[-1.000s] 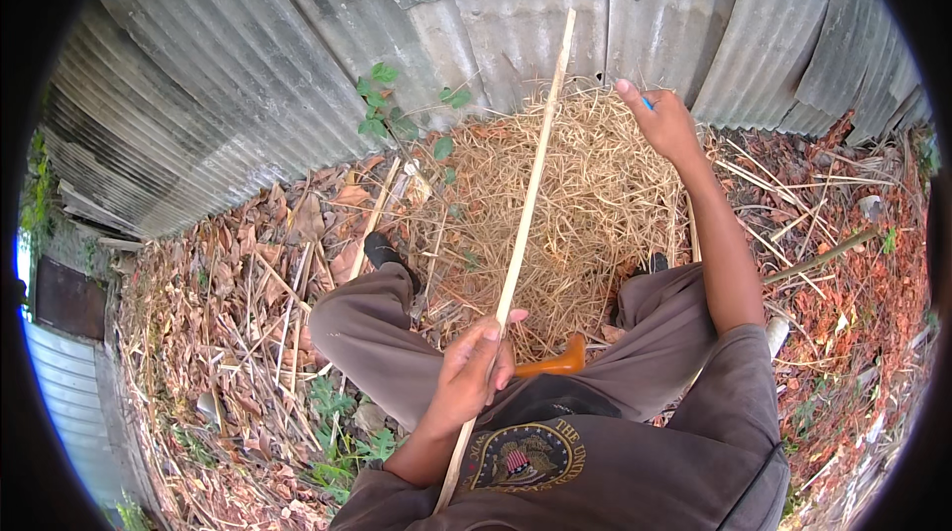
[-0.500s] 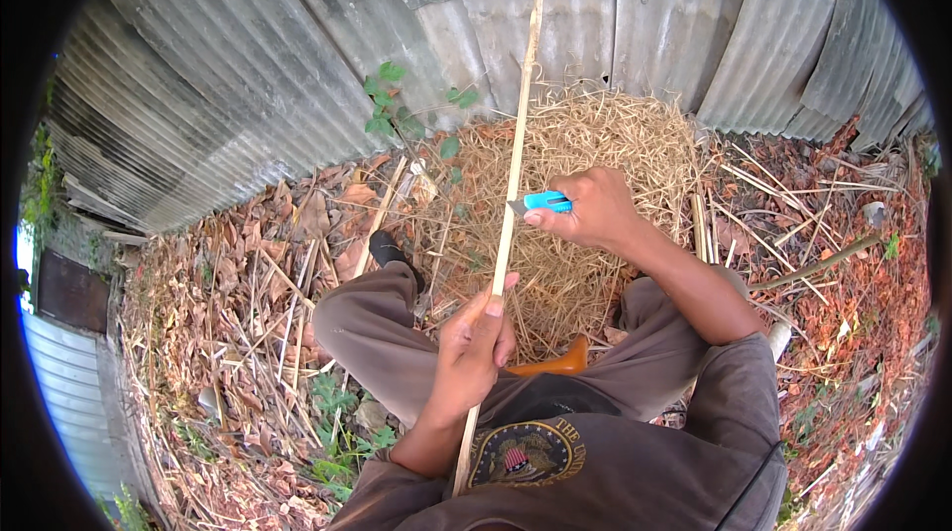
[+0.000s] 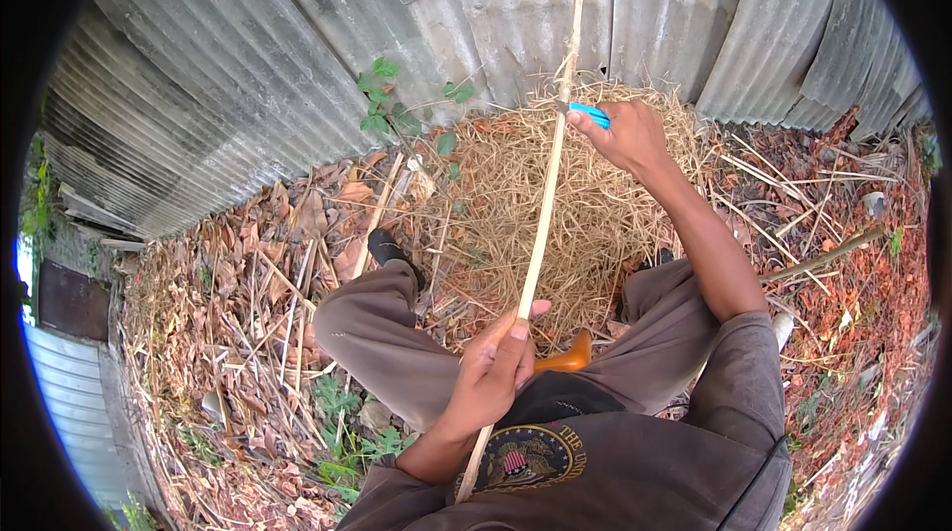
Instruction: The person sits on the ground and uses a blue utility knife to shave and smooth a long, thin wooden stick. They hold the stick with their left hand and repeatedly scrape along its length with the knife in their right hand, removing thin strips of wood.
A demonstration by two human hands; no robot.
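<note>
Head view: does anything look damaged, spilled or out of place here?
Nothing stands out. The left hand grips the stick, the right hand holds a blue-handled tool against it, over a straw pile.

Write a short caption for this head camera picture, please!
Seated person's left hand grips a long bamboo strip while the right hand works a blue-handled knife along it.

A long stick [image 3: 540, 224] of pale, matt wood is seen, its surface smooth and bare. The tool [image 3: 591, 114] has a glossy blue plastic handle. Dry, rough straw [image 3: 585, 204] is heaped before a far wall [image 3: 327, 25] of dull grey corrugated metal. The trousers [image 3: 382, 333] are of matt brown cloth.
</note>
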